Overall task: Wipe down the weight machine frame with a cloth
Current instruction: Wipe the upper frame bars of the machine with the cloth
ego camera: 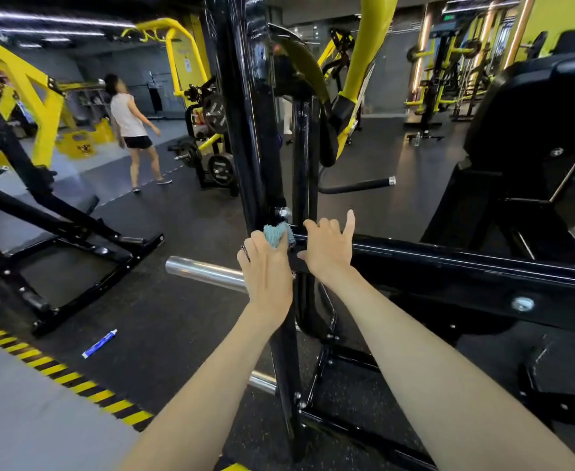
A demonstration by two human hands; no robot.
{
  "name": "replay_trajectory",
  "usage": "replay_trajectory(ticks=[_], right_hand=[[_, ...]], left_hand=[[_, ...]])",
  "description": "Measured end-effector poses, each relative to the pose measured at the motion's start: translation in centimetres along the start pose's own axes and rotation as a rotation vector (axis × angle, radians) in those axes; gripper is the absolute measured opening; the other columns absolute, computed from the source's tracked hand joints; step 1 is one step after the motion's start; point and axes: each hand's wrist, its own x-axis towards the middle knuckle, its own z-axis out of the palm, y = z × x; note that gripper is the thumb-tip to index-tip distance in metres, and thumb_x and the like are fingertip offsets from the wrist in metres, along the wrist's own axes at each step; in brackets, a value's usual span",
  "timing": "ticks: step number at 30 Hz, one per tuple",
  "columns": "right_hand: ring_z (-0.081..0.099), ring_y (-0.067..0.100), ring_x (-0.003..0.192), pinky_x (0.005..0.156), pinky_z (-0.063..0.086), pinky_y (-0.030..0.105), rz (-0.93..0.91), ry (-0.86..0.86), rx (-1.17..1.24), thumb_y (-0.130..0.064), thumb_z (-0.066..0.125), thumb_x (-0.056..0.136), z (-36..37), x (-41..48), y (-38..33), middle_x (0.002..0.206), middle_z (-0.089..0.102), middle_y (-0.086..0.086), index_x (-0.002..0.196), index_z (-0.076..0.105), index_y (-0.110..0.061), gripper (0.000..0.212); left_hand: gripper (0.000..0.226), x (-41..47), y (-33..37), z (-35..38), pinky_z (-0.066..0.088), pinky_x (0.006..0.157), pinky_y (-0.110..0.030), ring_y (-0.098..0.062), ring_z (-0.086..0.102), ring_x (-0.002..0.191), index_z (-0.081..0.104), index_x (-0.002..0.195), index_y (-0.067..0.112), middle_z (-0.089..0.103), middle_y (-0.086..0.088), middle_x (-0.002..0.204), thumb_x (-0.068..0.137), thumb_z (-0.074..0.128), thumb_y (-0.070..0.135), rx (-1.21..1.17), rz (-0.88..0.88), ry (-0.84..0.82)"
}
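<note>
teal cloth [275, 234] bunched in left hand [265, 266], fingers curled round it, pressed at joint where black upright [245, 130] meets crossbar [449, 263], centre of scene, just below bolt [282, 211]. wad kept small, likely so corner by bolt can be reached. right hand [328, 253] just right of cloth, fingers hooked over crossbar, index finger raised straight; judged a bracing grip while joint is scrubbed. chrome peg [204, 271] juts left, partly hidden by left hand. blue tube [100, 344] lies on floor, near left, well apart from machine.
</note>
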Motion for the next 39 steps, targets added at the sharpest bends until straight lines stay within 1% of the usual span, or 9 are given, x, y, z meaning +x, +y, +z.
replay_trajectory(ticks=[3,8,14,21,25,29,32,34,39], right_hand=[[0.042,0.024,0.127,0.115,-0.011,0.052,-0.005,-0.011,-0.010,-0.044,0.058,0.091,0.1,-0.1,0.0,0.124,0.054,0.003,0.137,0.042,-0.020,0.054],[0.042,0.024,0.128,0.117,-0.008,0.049,-0.004,0.013,-0.011,-0.047,0.059,0.090,0.2,0.0,0.1,0.127,0.053,0.003,0.139,0.041,-0.021,0.058],[0.043,0.024,0.128,0.117,0.015,0.040,-0.018,0.013,0.051,-0.044,0.061,0.089,0.3,0.2,0.5,0.132,0.053,0.005,0.138,0.042,-0.019,0.058],[0.041,0.023,0.130,0.118,0.016,0.038,-0.034,-0.003,0.037,-0.045,0.059,0.091,0.2,0.2,0.6,0.133,0.051,0.004,0.141,0.039,-0.019,0.059],[0.040,0.023,0.132,0.120,0.009,0.041,-0.017,-0.018,0.040,-0.045,0.059,0.091,0.3,0.4,0.5,0.135,0.050,0.005,0.142,0.038,-0.020,0.061],[0.041,0.023,0.131,0.119,0.010,0.041,-0.022,-0.013,0.038,-0.045,0.061,0.090,0.3,0.4,0.5,0.134,0.051,0.005,0.140,0.040,-0.020,0.060],[0.041,0.023,0.131,0.118,0.010,0.041,-0.025,-0.009,0.032,-0.046,0.059,0.090,0.4,0.3,0.4,0.135,0.051,0.005,0.140,0.039,-0.020,0.060],[0.041,0.023,0.131,0.119,0.012,0.041,-0.033,-0.002,0.035,-0.046,0.059,0.091,0.4,0.4,0.5,0.134,0.051,0.005,0.140,0.039,-0.019,0.060],[0.041,0.025,0.131,0.118,0.014,0.040,-0.051,-0.002,0.027,-0.045,0.059,0.091,0.1,0.0,0.7,0.135,0.051,0.006,0.140,0.039,-0.018,0.059]], left_hand=[[0.026,2.1,0.9,-0.1,0.040,0.064,-0.032,-0.023,0.047,0.074,0.068,0.099,0.023,0.048,-0.005,0.085,0.078,0.070,0.010,0.011,-0.010,0.020],[0.036,-0.7,-0.1,0.1,0.039,0.069,-0.033,-0.021,0.045,0.076,0.063,0.104,0.020,0.046,-0.004,0.085,0.082,0.039,0.004,0.147,0.106,0.036],[0.031,2.5,0.1,-0.4,0.036,0.071,-0.031,-0.018,0.046,0.078,0.058,0.092,0.023,0.047,0.000,0.086,0.084,0.034,0.005,0.275,0.204,0.021],[0.029,-2.5,-1.1,-0.3,0.038,0.080,-0.034,-0.023,0.048,0.097,0.063,0.097,0.017,0.049,-0.004,0.102,0.087,0.036,0.009,0.178,0.200,-0.264],[0.024,-3.5,-2.2,0.1,0.042,0.058,-0.034,-0.024,0.052,0.071,0.066,0.082,0.013,0.051,-0.006,0.079,0.070,0.047,0.005,0.088,0.237,-0.078],[0.041,-0.4,-0.9,-0.3,0.041,0.061,-0.029,-0.019,0.051,0.076,0.061,0.117,0.019,0.052,-0.003,0.087,0.078,0.054,0.008,0.085,0.166,-0.059],[0.063,0.4,-0.9,-0.5,0.041,0.064,-0.029,-0.020,0.055,0.086,0.023,0.150,0.029,0.053,-0.005,0.101,0.092,0.046,0.017,0.088,0.130,-0.247],[0.063,0.9,-0.6,-0.5,0.040,0.063,-0.032,-0.024,0.061,0.088,0.007,0.152,0.033,0.058,-0.008,0.107,0.098,0.037,0.020,0.016,0.104,-0.309],[0.065,2.9,0.1,-1.9,0.048,0.078,-0.039,-0.035,0.062,0.096,0.022,0.149,0.038,0.060,-0.011,0.120,0.092,0.047,0.021,-0.291,-0.038,-0.458]])
